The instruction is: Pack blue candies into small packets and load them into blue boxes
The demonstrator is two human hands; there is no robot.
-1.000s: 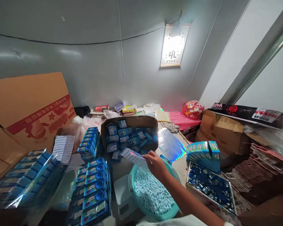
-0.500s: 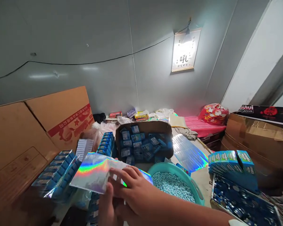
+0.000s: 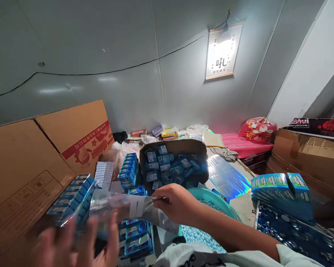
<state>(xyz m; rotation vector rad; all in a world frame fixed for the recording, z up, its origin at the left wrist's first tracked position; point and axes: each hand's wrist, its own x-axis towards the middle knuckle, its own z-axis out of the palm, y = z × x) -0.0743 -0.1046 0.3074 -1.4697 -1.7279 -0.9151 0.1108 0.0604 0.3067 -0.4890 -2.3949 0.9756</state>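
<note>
A: Looking down from the head camera, seeing what in the right hand [image 3: 174, 202]?

B: Seeing it grasping a clear plastic sleeve [image 3: 115, 200], pinching the upper edge between thumb and fingers. Holding the sleeve at a slant, sloping down toward the right, above rows of blue packs [image 3: 140, 231] with round recesses.

A: And doing what with the left hand [image 3: 85, 252]?

B: Holding it low in the foreground with fingers released and spread apart. Appearing blurred there, and overlapping the sleeve's left end in the view; not being able to tell whether touching it.

A: Noticing any marks on the sleeve?

B: Seeing two white strips [image 3: 140, 208] near the pinched edge, without being able to tell whether lying on the film or showing through.

A: Finding what toward the right?

B: Finding a teal basin [image 3: 233, 213], partly covered by the right forearm [image 3: 222, 226], holding pale blue pellets [image 3: 199, 235]. Passing a holographic sheet [image 3: 228, 176] lying flat on the desk [image 3: 245, 213], then reaching blue display boxes [image 3: 278, 185] standing at the far end of a shallow tray [image 3: 257, 215] of shiny dark pieces [image 3: 295, 233].

A: And toward the left and the back?

B: Meeting a film-wrapped stack [image 3: 75, 196] standing before a large brown carton [image 3: 83, 126]. Behind the sleeve, finding a cardboard bin [image 3: 202, 146] holding jumbled small blue boxes [image 3: 158, 161].
</note>
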